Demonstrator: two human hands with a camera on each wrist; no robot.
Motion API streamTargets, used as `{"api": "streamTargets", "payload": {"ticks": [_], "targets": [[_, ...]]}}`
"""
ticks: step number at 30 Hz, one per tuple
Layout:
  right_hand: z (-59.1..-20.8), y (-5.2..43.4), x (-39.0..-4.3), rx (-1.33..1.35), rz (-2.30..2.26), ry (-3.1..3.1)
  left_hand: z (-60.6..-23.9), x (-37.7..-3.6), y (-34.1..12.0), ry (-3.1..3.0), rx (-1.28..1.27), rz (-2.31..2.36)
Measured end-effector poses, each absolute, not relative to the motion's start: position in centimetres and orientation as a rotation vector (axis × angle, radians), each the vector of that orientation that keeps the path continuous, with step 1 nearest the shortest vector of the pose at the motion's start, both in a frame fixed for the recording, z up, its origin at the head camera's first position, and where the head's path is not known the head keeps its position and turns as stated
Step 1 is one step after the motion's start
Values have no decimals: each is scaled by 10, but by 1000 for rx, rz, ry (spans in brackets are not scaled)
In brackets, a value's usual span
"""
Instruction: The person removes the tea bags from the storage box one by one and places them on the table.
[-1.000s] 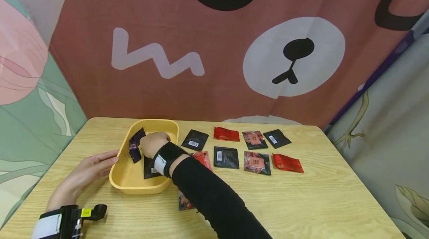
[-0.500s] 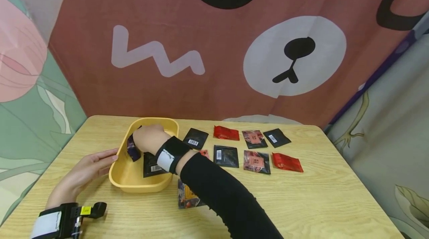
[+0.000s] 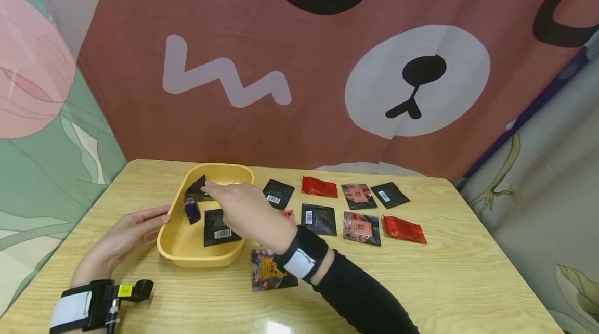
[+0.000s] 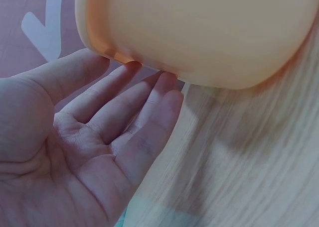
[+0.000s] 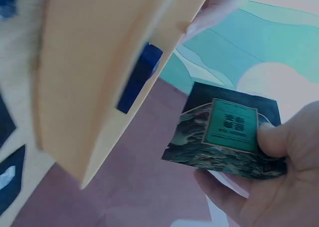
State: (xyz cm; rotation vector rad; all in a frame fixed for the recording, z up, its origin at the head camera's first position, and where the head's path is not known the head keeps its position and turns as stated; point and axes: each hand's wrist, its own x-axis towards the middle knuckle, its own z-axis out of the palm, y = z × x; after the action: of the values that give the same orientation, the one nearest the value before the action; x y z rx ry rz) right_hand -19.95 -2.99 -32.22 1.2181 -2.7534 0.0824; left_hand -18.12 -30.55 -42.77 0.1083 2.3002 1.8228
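Observation:
A yellow tray [image 3: 180,248] stands on the wooden table at the left. My right hand [image 3: 210,187] reaches over it and pinches a dark packet [image 3: 196,186] with a green label [image 5: 224,132] above the tray's far end. In the right wrist view the right hand [image 5: 264,142] has its thumb on the packet's edge. Inside the tray a purple-blue packet [image 3: 192,209] leans on the left wall, and a black barcode packet [image 3: 220,227] lies flat. My left hand [image 3: 140,225] lies open on the table, its fingertips [image 4: 167,82] touching the tray's outer wall [image 4: 199,33].
To the right of the tray several packets lie in two rows: black [image 3: 277,193], red [image 3: 319,187], pink-labelled [image 3: 357,194], black [image 3: 389,193], black [image 3: 318,218], pink-labelled [image 3: 360,227], red [image 3: 404,229]. A colourful packet [image 3: 267,270] lies by my right wrist. A printed cloth hangs behind the table.
My right forearm has drawn back toward me and to the right. The purple-blue packet that was by the fingers now leans in the tray on its own. The left hand has stayed.

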Motion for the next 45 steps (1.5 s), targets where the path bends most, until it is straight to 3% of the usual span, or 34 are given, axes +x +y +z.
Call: {"api": "streamTargets", "payload": {"ticks": [9, 17, 27, 45], "targets": [[-352, 57, -186, 1091, 562, -2539, -429, -180, -302, 2306, 126, 1813], [-382, 112, -183, 992, 555, -2559, -426, -179, -304, 2331, 86, 1775], [-383, 145, -171, 877, 441, -2774, -426, -178, -303, 2330, 75, 1765], [-397, 168, -169, 1123, 353, -2820, -425, -180, -303, 2346, 47, 1733]]}}
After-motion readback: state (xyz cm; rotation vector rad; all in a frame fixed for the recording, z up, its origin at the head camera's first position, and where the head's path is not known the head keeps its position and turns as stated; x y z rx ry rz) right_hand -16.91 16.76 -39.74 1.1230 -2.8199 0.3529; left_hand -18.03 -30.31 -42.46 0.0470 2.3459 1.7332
